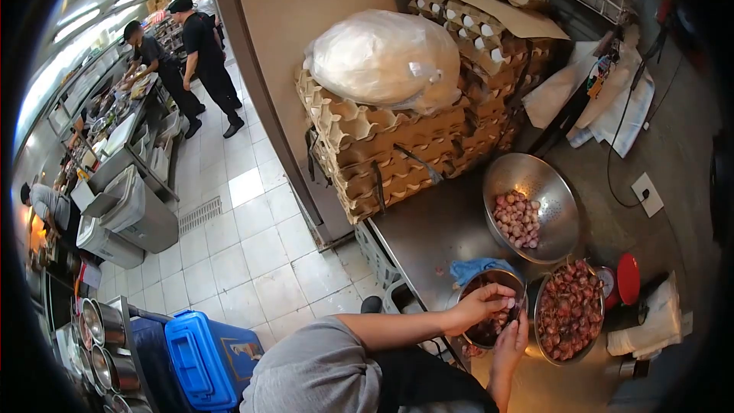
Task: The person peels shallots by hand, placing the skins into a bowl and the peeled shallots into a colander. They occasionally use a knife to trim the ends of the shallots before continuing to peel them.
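My left hand (482,307) reaches over a metal bowl (517,277) and pinches a small pale shallot (510,303) at its fingertips. Close beside it, my right hand (511,343) is closed round something small and dark that I cannot make out. Reddish unpeeled shallots lie in the bowl beneath my hands. To the right, a second bowl is heaped with red-skinned shallots (569,312). Above these, a perforated metal colander (556,210) holds paler, peeled shallots (517,219). A crumpled blue cloth (478,268) touches the near bowl's upper left edge.
Stacked egg trays (397,157) carry a large plastic-wrapped bundle (386,61). A red round lid (628,279) and a white cloth (650,321) are at right. A blue bin (202,359) stands at lower left. Several people work in the kitchen beyond.
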The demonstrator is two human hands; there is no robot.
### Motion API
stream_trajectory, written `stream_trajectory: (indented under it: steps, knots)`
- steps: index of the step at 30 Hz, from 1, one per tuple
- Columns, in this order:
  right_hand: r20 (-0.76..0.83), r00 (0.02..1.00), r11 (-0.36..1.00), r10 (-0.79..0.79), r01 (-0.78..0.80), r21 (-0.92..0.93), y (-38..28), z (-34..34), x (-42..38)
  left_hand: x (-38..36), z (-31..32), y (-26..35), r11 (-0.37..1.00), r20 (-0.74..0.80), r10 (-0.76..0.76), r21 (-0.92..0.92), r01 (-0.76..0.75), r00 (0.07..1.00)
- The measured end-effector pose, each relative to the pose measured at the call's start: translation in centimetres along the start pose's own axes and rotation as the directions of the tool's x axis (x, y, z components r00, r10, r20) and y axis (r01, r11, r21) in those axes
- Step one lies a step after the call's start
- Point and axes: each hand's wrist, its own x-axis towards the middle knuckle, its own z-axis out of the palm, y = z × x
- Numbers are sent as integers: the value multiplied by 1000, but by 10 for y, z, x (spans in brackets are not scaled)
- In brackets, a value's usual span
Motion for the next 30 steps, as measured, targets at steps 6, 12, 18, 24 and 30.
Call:
stream_trajectory:
  steps: [6, 12, 18, 24, 30]
  knots:
    - [56, 996, 996, -72, 68, 59, 10, -6, 2, 9, -4, -3, 982, 32, 64, 174, -68, 997]
    - [-37, 995, 980, -94, 86, -177, 15, -23, 9, 1, 9, 5, 987, -9, -8, 158, 9, 1000]
    - [-62, 997, 996, -39, 34, -85, -8, -24, 10, -4, 18, 14, 990, 10, -127, 57, 127, 992]
    - [90, 992, 985, -91, 103, -141, -18, -18, -9, -2, 21, 11, 993, -38, -110, 31, 112, 993]
    - [137, 959, 870, -248, 283, -403, -29, -6, -16, -1, 19, 6, 992, -22, -122, 16, 122, 992]
